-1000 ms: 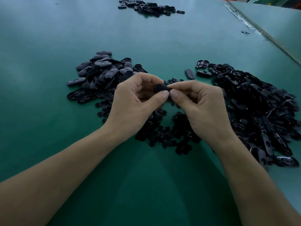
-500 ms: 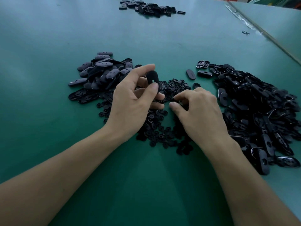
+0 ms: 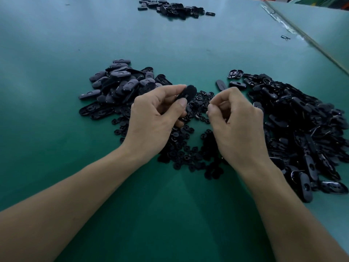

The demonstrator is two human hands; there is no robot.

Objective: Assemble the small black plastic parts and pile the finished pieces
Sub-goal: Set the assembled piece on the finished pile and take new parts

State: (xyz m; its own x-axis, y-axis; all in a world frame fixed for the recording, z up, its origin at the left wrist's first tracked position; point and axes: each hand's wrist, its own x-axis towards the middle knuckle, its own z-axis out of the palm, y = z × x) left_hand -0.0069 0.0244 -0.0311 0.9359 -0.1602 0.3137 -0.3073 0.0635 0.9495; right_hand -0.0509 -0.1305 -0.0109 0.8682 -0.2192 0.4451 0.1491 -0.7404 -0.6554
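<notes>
My left hand (image 3: 156, 118) holds a black oval shell (image 3: 187, 94) upright between thumb and forefinger, above the middle of the table. My right hand (image 3: 236, 121) hovers just to its right, thumb and forefinger pinched on a small round part that the fingertips mostly hide. Beneath both hands lies a heap of small round black parts (image 3: 190, 148). A pile of closed oval pieces (image 3: 117, 84) sits at the left. A bigger pile of open oval shells (image 3: 302, 121) spreads to the right.
The green table (image 3: 170, 214) stretches all around. Another small pile of black parts (image 3: 173, 8) lies at the far edge. A seam or rail (image 3: 309, 40) runs diagonally at the far right, with one stray part (image 3: 285, 37) beside it.
My hands parted after holding one piece together. The left kept the oval shell and raised it. The right dipped into the small round parts and has now lifted with pinched fingers.
</notes>
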